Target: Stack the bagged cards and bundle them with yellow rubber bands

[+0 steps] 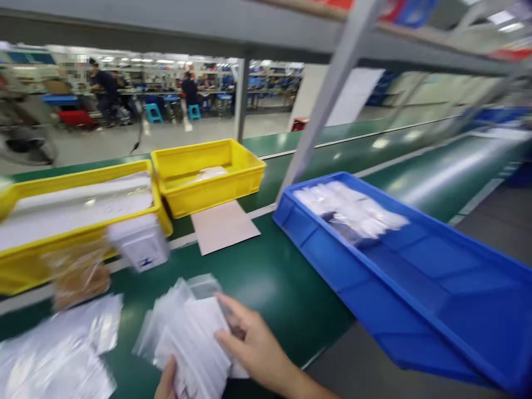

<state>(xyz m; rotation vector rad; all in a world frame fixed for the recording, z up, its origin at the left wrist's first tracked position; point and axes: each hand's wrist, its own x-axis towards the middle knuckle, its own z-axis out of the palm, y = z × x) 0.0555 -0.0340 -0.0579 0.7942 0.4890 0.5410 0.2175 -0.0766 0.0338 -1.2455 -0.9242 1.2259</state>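
Observation:
Before me, over the green work surface, is a bundle of clear plastic bags (195,338) with white contents. My right hand (249,338) grips the bundle's right side between thumb and fingers. At its lower left edge, my left hand (167,379) holds on too; only part of that hand shows at the bottom of the view. More clear bags (62,354) lie in a pile on the left. Behind the pile stand a bag with brown contents (81,280) and a small white box (139,241).
A long blue bin (332,266) juts past the table edge on the right, with white bagged items (353,205) at its far end. Two yellow bins (208,194) stand at the back, near a flat pinkish sheet (224,224). A slanted grey post (328,105) rises behind the blue bin.

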